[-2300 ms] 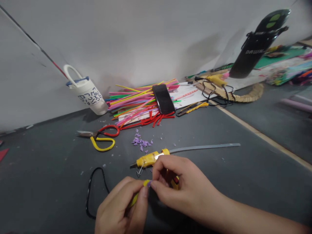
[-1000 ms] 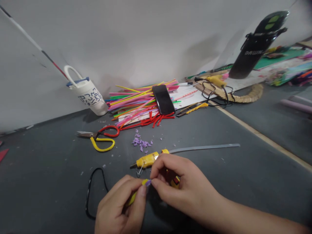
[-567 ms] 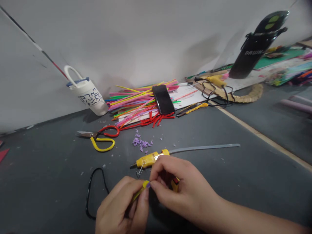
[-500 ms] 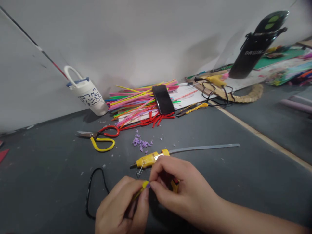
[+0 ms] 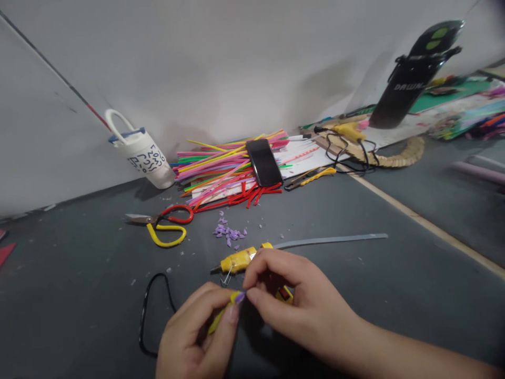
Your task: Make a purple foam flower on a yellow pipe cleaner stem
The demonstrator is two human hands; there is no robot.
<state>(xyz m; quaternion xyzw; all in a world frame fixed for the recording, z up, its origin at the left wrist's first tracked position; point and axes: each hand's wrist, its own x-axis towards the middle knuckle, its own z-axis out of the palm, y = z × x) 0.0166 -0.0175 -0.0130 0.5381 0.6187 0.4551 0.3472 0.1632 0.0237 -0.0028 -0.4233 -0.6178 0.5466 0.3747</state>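
My left hand [image 5: 201, 326] is closed, pinching a thin yellow fuzzy stem [image 5: 215, 322] that looks like a pipe cleaner. At its tip, between my two hands, sits a small purple piece [image 5: 240, 297]. The thumb and forefinger of my right hand [image 5: 292, 300] are pinched together at the outer end of that piece. Just beyond my right hand lies a yellow hot glue gun [image 5: 239, 260], its handle partly covered by my fingers. A long translucent glue stick [image 5: 331, 240] extends from its back. Farther off is a little pile of purple bits [image 5: 229, 232].
Scissors [image 5: 161, 223] lie to the left, above a black cord loop [image 5: 145, 310]. Behind are a white cup [image 5: 148, 160], colourful pipe cleaners [image 5: 216, 168], a phone [image 5: 264, 163] and a utility knife [image 5: 310, 178]. A tall black bottle [image 5: 408, 84] stands at the back right.
My right fingertips have shifted slightly away to the right, and more of the purple piece shows at the yellow tip. My left hand has turned a little, uncovering more of the stem.
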